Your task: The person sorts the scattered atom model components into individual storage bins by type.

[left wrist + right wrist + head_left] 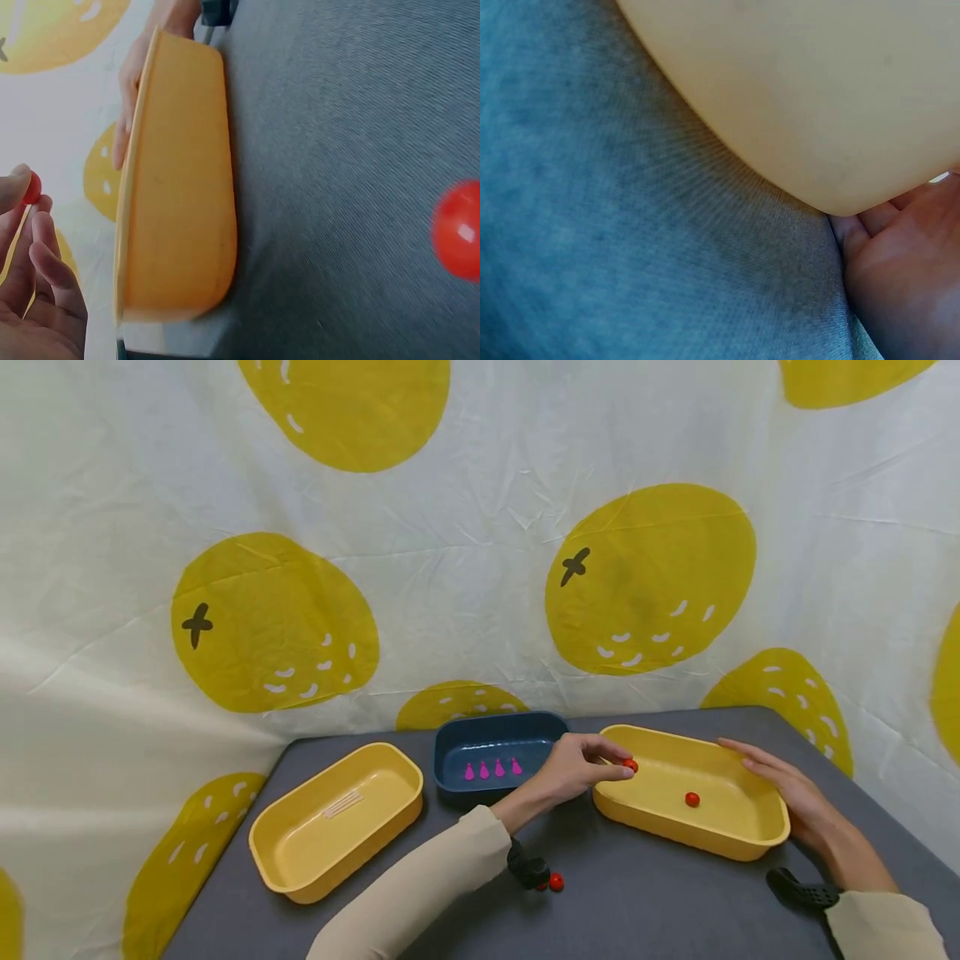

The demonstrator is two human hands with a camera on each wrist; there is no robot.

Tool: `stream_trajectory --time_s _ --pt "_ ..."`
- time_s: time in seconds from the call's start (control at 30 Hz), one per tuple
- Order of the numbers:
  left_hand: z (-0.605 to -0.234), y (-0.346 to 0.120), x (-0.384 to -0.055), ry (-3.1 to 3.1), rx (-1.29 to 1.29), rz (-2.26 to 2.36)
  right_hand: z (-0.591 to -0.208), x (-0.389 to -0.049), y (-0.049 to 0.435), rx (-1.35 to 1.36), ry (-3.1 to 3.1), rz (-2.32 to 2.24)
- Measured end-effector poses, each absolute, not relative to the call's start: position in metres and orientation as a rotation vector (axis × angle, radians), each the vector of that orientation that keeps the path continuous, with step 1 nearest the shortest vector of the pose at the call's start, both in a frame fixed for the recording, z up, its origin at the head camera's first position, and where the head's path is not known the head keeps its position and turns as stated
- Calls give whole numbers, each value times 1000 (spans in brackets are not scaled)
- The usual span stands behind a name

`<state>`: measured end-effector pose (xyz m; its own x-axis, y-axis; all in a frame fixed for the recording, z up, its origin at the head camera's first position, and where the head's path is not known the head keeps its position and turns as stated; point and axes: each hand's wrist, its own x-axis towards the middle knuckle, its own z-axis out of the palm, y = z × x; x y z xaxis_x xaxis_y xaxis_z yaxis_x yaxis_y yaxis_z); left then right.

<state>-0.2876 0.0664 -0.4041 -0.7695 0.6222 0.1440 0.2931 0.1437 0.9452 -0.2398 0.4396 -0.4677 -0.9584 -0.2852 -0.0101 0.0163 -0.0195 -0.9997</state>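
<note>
In the head view my left hand [572,767] pinches a small red cherry tomato [631,765] between thumb and fingertips, above the left end of the right-hand yellow tray [693,843]. The left wrist view shows the same pinch, with the other fingers loosely bent below. A second cherry tomato [692,799] lies on this tray's floor. At the tray's right end my right hand [801,800] rests against the outer wall, its fingers straight along the rim. The right wrist view has that hand [907,262] against the tray's side.
Another yellow tray [330,883] on the left holds several thin pale sticks [343,804]. A dark blue tray [501,724] at the back holds several pink teardrop-shaped pieces [483,771]. Red cherry tomatoes [557,882] lie on the grey table [637,910] under my left wrist. A patterned curtain [465,568] hangs behind.
</note>
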Motion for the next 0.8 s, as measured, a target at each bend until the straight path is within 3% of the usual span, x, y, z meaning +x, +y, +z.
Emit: stream_trajectory --time_s 0.8 --pt "-412 140 -301 2374 858 1186 -466 -243 440 -240 2097 -2030"
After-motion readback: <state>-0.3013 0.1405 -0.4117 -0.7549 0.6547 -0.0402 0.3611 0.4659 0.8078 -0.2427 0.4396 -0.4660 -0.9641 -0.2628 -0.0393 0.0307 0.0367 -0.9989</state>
